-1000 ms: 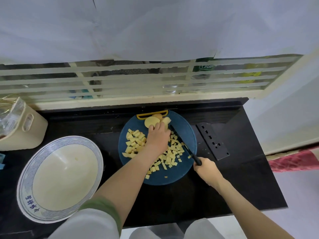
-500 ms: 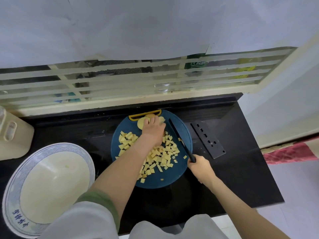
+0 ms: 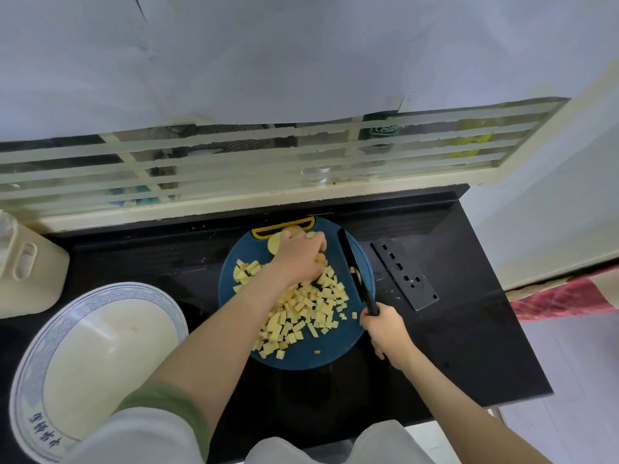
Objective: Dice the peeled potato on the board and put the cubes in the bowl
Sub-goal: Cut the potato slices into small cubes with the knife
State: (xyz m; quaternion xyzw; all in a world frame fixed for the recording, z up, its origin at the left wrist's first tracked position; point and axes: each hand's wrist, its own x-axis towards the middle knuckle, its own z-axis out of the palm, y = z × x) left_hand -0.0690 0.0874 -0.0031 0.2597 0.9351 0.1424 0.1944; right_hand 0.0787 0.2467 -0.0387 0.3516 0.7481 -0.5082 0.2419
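The person's left hand (image 3: 298, 259) fingers (image 3: 315, 244) curl over seemingly two potato slices (image 3: 273, 245) at the far rim of the cutting board (image 3: 301, 358). The right hand (image 3: 385, 329) fingers grip one knife (image 3: 351, 261). Several dozen cubes (image 3: 301, 309) lie heaped just nearer, and one bowl (image 3: 100, 346) stands left on the desk (image 3: 469, 346).

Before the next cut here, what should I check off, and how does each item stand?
1. Left hand holds the uncut potato: ok, fingers curled over it.
2. Right hand grips the knife: ok.
3. Blade apart from the left hand: ok, it lies to its right.
4. Free board space for cutting: not ok, cubes crowd the middle.
5. Bowl in place: ok, left of board, almost empty.
6. Blade edge down: cannot tell.
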